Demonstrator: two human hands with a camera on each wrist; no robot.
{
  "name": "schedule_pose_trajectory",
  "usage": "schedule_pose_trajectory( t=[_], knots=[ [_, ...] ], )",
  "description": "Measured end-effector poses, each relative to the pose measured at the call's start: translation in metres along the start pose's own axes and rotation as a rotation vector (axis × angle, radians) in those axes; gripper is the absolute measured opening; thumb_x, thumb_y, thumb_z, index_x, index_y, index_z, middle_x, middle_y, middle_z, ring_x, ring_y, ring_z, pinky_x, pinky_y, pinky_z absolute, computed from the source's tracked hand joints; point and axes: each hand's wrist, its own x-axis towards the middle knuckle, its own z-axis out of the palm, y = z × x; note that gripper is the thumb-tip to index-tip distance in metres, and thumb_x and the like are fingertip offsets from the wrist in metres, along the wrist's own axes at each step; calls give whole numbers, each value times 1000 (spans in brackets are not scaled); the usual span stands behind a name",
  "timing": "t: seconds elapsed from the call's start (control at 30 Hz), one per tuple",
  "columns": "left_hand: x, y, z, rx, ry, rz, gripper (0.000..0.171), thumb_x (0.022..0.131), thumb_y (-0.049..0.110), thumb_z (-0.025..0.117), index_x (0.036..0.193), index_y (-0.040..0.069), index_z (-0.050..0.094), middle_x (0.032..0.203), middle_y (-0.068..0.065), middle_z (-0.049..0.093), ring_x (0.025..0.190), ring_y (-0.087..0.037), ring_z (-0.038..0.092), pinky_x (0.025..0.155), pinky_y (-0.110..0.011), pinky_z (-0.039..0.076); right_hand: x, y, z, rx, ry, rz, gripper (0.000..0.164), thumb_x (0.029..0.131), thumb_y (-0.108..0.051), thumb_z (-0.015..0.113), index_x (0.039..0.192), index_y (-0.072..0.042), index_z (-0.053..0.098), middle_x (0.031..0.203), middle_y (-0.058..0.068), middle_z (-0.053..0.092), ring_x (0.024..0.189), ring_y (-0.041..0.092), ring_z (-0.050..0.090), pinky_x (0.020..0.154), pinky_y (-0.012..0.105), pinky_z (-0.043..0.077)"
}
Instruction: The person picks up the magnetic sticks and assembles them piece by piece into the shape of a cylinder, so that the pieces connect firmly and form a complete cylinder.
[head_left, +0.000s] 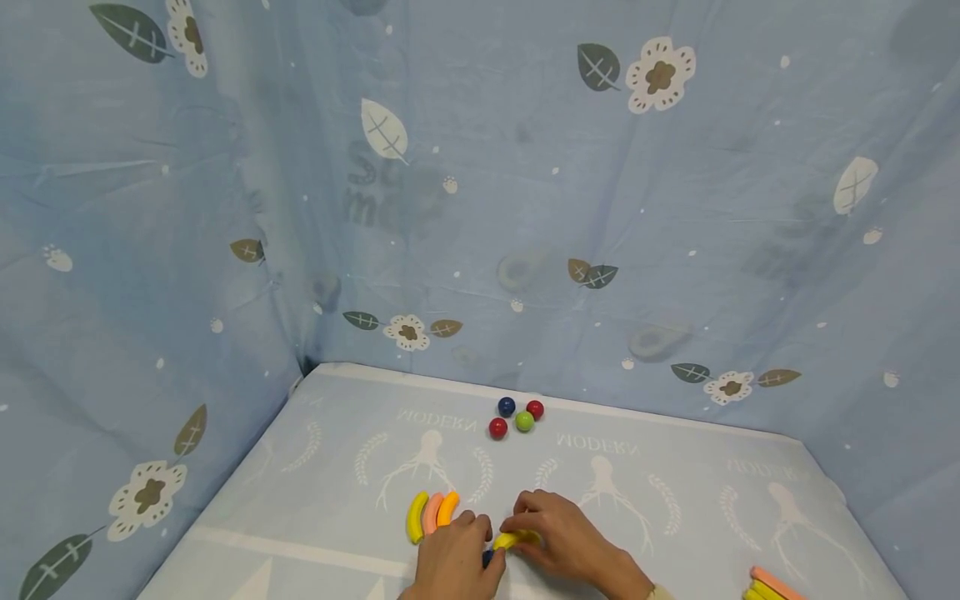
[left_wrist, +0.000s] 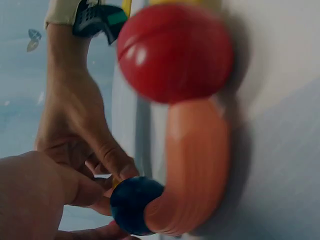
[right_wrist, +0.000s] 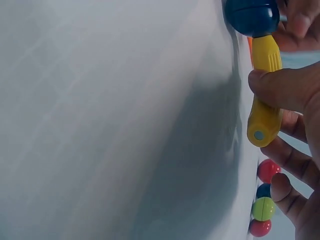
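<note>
My right hand (head_left: 558, 537) pinches a yellow curved stick (right_wrist: 267, 55) between thumb and fingers. One end of the stick meets a blue ball (right_wrist: 252, 17), and its other end shows a small pale disc. Around the blue ball curl the fingers of my left hand (head_left: 456, 557), close in front of the right. In the left wrist view a salmon curved stick (left_wrist: 197, 160) runs from that blue ball to a red ball (left_wrist: 175, 52), just above the table. My left hand hides this part in the head view.
Left of the hands lie yellow-green (head_left: 417, 518), salmon (head_left: 432, 514) and orange (head_left: 447, 508) curved sticks. Farther back sit a blue (head_left: 507, 407), a green (head_left: 524, 421) and two red balls (head_left: 498, 428). Straight sticks (head_left: 776, 583) lie at the front right. Patterned cloth (head_left: 480, 208) hangs behind the table.
</note>
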Motion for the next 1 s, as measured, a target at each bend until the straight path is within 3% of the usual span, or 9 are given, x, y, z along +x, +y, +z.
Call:
schedule_pose_trajectory(
  t=[0.2,0.43,0.67,0.73,0.83,1.0],
  knots=[
    [9,0,0,16,107,114,21,80,34,75,77,17,65,66,12,47,58,-6,46,61,-33,40,6,0,2,3,-6,-21,22,86,-26,78,108,-29,76,93,-18,57,81,-1,52,77,20,48],
    [17,2,4,37,101,77,23,74,34,82,77,16,68,61,12,46,57,-8,46,55,-31,38,10,3,5,58,-5,5,19,86,-28,78,104,-25,75,95,-20,60,84,-3,54,80,22,49],
    [19,1,3,20,68,32,20,74,29,82,78,15,69,67,11,54,64,-9,53,69,-37,44,27,9,-19,77,-257,239,41,76,-32,86,114,-26,71,99,-16,58,84,2,54,79,26,50],
    [17,-1,3,13,82,34,17,74,27,81,75,16,68,66,11,52,63,-9,53,76,-41,43,36,13,-27,71,-279,286,44,74,-27,87,115,-23,71,99,-14,60,82,4,55,75,25,50],
    [15,-3,2,9,85,30,16,75,26,79,74,17,66,64,12,49,60,-8,50,76,-43,43,53,19,-33,70,-232,302,39,78,-20,84,115,-19,72,100,-8,63,80,8,57,72,25,51],
    [14,-4,2,-8,46,30,17,76,27,79,74,16,65,61,12,47,57,-6,47,86,-48,39,84,28,-33,7,-55,319,35,83,-16,78,116,-12,70,103,2,64,81,15,59,74,31,53]
  ],
)
